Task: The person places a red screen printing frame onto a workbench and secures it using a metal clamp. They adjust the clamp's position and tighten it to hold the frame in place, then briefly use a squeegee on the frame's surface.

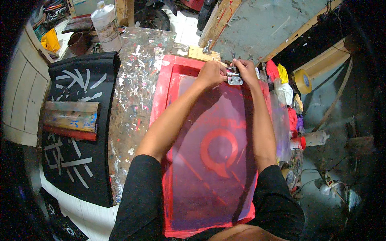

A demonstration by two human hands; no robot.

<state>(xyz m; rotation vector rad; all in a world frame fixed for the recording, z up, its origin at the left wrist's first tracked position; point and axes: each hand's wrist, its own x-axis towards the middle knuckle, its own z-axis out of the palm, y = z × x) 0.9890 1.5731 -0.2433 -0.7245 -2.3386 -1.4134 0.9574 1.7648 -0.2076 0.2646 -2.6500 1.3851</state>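
A silk-screen frame with red-stained edges lies lengthwise before me. Its purple mesh carries a red ring-shaped design. At the frame's far edge is a metal hinge clamp with a plate and bolts. My right hand pinches the upper right of this clamp, thumb and fingers together. From the other side, my left hand has its curled fingers closed at the clamp's left edge; its fingertips are partly hidden. Just beyond the left hand sits a small wooden block.
Black cloth with grey strokes drapes over the paint-spattered table at left, a wooden squeegee on it. A white bottle stands far left. Tape, coloured bags and a red cup line the right side.
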